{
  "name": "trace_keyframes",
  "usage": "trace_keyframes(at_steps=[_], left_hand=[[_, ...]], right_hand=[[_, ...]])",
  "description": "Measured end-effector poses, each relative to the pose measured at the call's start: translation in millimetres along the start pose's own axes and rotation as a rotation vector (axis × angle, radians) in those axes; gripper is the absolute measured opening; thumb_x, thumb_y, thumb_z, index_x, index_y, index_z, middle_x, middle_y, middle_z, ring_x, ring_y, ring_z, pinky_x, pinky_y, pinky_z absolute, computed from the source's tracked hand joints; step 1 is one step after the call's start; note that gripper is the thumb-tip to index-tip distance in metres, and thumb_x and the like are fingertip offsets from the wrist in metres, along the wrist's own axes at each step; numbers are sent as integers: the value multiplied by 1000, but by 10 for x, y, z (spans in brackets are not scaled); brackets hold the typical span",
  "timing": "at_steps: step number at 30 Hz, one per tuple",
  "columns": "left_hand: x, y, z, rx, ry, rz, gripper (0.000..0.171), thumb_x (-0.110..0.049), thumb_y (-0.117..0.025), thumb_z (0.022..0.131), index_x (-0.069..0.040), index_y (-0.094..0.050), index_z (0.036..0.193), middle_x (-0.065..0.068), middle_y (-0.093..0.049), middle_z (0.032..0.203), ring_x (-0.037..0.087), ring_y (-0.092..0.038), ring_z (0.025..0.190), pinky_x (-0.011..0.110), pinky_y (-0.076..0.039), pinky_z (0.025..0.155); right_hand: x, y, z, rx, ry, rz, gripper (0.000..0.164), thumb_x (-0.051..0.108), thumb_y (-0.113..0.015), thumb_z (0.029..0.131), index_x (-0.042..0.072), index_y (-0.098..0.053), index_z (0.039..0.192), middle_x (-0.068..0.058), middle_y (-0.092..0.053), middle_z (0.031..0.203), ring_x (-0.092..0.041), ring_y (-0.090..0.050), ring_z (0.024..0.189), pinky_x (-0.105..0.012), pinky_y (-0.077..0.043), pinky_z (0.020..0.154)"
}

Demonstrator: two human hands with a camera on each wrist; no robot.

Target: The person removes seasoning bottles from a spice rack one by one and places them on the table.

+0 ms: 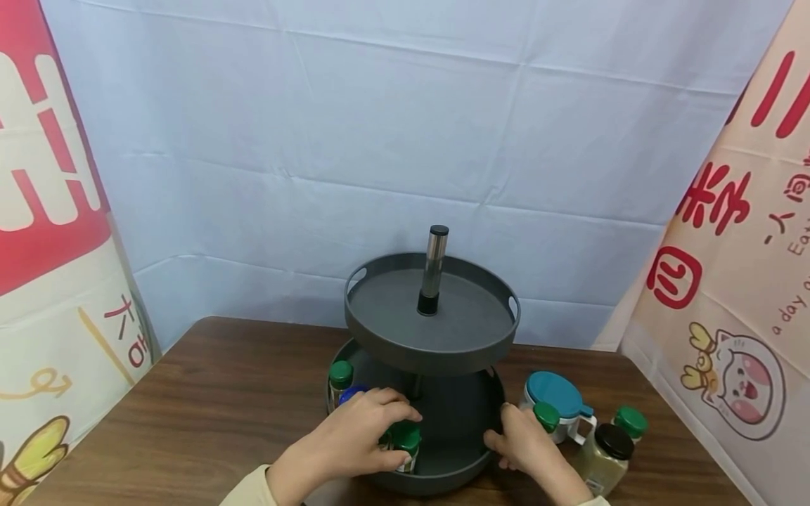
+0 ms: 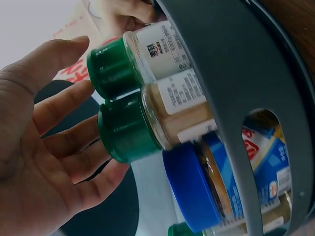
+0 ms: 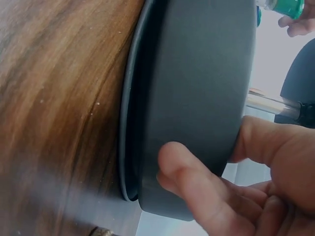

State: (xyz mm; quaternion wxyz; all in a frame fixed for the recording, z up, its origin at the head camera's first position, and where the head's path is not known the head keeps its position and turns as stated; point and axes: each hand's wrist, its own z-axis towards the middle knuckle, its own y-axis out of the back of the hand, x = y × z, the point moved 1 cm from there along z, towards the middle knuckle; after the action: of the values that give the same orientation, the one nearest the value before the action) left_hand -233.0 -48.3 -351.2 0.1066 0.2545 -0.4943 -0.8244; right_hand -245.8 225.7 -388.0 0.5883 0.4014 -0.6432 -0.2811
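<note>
The left hand [image 1: 361,434] curves loosely, fingers spread, beside the green-capped jars [image 2: 177,98] in the lower tray [image 1: 436,485] — whether they touch is hard to tell; the right hand [image 1: 530,439] pinches the tray's rim [image 3: 245,83], thumb inside. The jars look light, stiff and slippery, best held round their caps [image 2: 118,71]. The tray seems rigid — smooth, matt grey and round, its upright wall [image 3: 202,73] easy to grasp

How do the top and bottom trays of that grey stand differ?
The bottom tray holds capped jars, while the top tray shows none. The right hand grips the bottom tray's edge, while no hand touches the top tray. Both are round, rimmed and dark grey.
</note>
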Motion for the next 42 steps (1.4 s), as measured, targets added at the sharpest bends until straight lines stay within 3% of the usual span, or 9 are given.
trace_keyframes(at_steps=[11,14,18,25,36,42], left_hand=[[-57,-38,102,34,-26,29,34,-22,-78,76,-15,-67,107,-6,-63,98,-5,-55,75,7,-42,64],[-66,-47,134,59,-8,52,42,-24,-78,76,-17,-64,114,-4,-62,104,-1,-57,80,11,-44,67],[-78,-72,162,113,17,107,49,-27,-78,76,-21,-60,121,-5,-59,113,5,-57,95,26,-48,75],[-77,-97,159,167,10,148,41,-23,-79,75,-24,-65,113,-12,-62,104,2,-56,93,34,-46,78],[-87,-76,180,167,-3,164,29,-25,-78,75,-24,-70,103,-14,-61,97,-1,-56,87,32,-46,77],[-125,-57,151,56,-86,93,27,-20,-76,78,-17,-69,104,-10,-61,98,-1,-56,89,17,-45,77]], right_hand=[[23,-4,4,20,-30,-27,23,10,-57,86,-11,-53,96,-8,-54,57,-19,-55,46,-32,-46,48],[26,-5,-8,7,-31,-45,32,11,-57,87,-16,-51,104,-8,-54,57,-18,-55,46,-32,-46,49],[24,-9,-13,-6,-28,-56,45,10,-57,87,-23,-45,114,-8,-53,57,-18,-55,45,-32,-46,48],[19,-25,1,12,-22,-41,42,11,-57,88,-21,-46,113,-8,-53,57,-19,-54,46,-33,-46,49],[28,-10,-10,-7,-9,-42,48,9,-57,86,-25,-42,116,-8,-53,56,-18,-54,45,-31,-46,47],[22,-27,-9,5,-6,-28,49,9,-55,86,-25,-41,117,-9,-53,56,-19,-54,45,-32,-46,47]])
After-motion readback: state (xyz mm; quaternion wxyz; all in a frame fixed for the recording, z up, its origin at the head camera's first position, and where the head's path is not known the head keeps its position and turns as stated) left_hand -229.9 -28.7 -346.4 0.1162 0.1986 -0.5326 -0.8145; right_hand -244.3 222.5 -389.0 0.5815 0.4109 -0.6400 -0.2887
